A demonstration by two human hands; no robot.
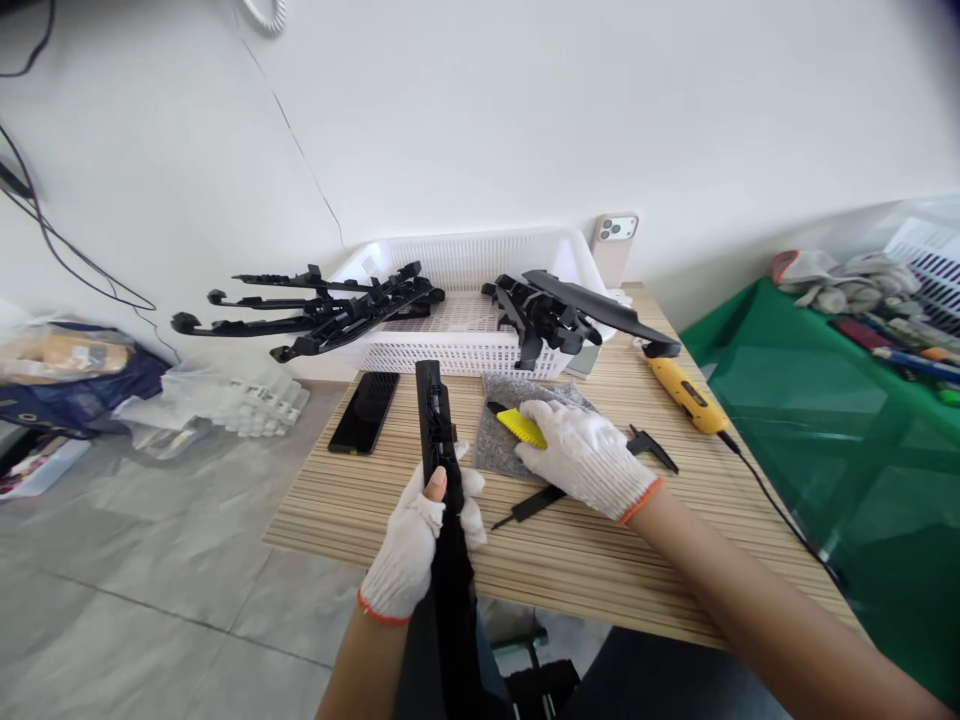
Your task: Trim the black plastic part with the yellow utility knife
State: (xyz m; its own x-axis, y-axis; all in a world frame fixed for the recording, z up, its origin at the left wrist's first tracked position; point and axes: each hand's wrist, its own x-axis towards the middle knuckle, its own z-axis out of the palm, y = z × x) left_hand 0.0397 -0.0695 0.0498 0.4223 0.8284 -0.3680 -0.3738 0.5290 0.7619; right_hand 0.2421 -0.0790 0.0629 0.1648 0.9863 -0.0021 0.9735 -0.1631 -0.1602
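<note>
My left hand [409, 550], in a white knit glove with the thumb tip bare, is wrapped round a long black plastic part [444, 500]. The part stands tilted up over the table's front edge, its lower end reaching toward my lap. On the grey felt cloth [499, 445], my gloved right hand [581, 450] closes on a yellow utility knife [521, 427] with a ribbed edge and a black tip. The palm side and some fingers of that hand are hidden. Under the right hand lies a black caliper [538, 503], its jaws showing on the far side.
A white plastic basket [465, 355] against the wall holds several similar black parts [352, 310], some jutting over its sides. A dark phone [364, 412] lies left; a pale phone [615, 250] leans upright behind. At right are a corded yellow tool [686, 395] and a green-covered surface [787, 400].
</note>
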